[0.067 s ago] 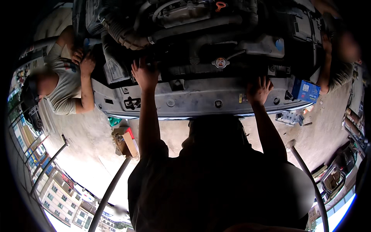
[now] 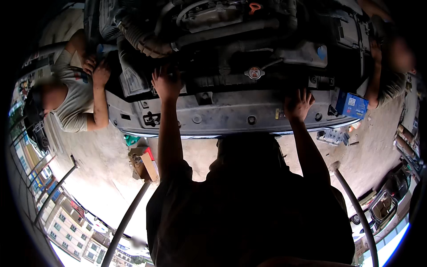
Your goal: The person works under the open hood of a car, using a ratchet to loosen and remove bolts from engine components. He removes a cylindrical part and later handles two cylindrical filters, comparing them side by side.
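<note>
Both my arms reach over the front panel of a car with its engine bay exposed. My left hand reaches past the panel's inner edge, beside the dark gap under a ribbed air intake hose. Its fingers are stretched and a little apart; their tips fade into shadow, and no held thing shows. On the right part of the panel lies my right hand, open, fingers spread and nothing in them. Between my hands, farther in, is a round radiator cap.
One person leans in at the left, both hands at the car's edge; another person's arm rests at the right. A blue box stands on the panel's right end. An open cardboard box and a grey tool case lie on the ground.
My left hand and forearm have shifted very slightly left. The right hand stays on the panel.
</note>
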